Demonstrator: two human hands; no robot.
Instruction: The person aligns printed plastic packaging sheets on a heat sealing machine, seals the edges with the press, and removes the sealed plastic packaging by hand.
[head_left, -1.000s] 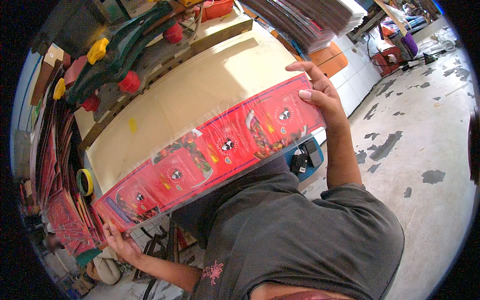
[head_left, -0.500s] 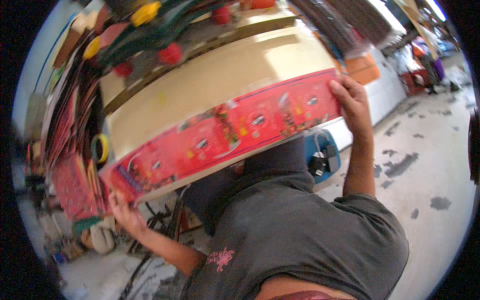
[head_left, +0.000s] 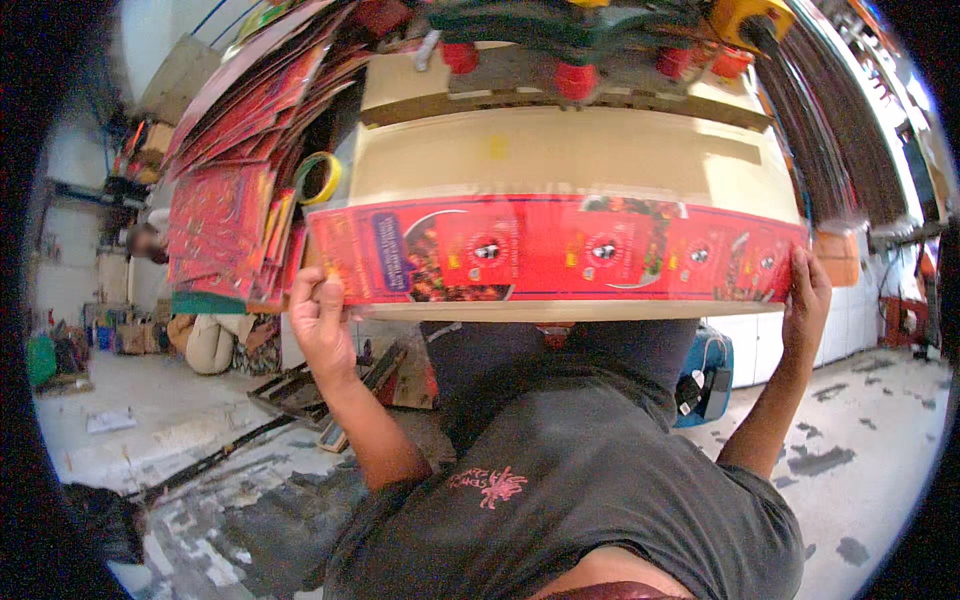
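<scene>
A long red printed strip (head_left: 545, 270), with food pictures and round emblems on it, lies level across the near edge of a cream tabletop (head_left: 580, 150). At its left end my left hand (head_left: 325, 330) pinches the lower corner, thumb on top and fingers underneath. My right hand (head_left: 808, 295) grips the opposite end in the same way, its thumb along the edge. A roll of yellow tape (head_left: 330, 180) stands just beyond the strip's left end.
To the left is a leaning pile of red printed sheets (head_left: 225, 220). Across the back runs a dark green machine frame with red knobs (head_left: 575, 80) and a yellow box (head_left: 750, 25). A blue tray (head_left: 718, 395) with chargers and cables sits low at the right.
The strip, slanted up toward the right before, is now level along the table's near edge. My left hand has risen and my right hand has come down. The whole view has turned.
</scene>
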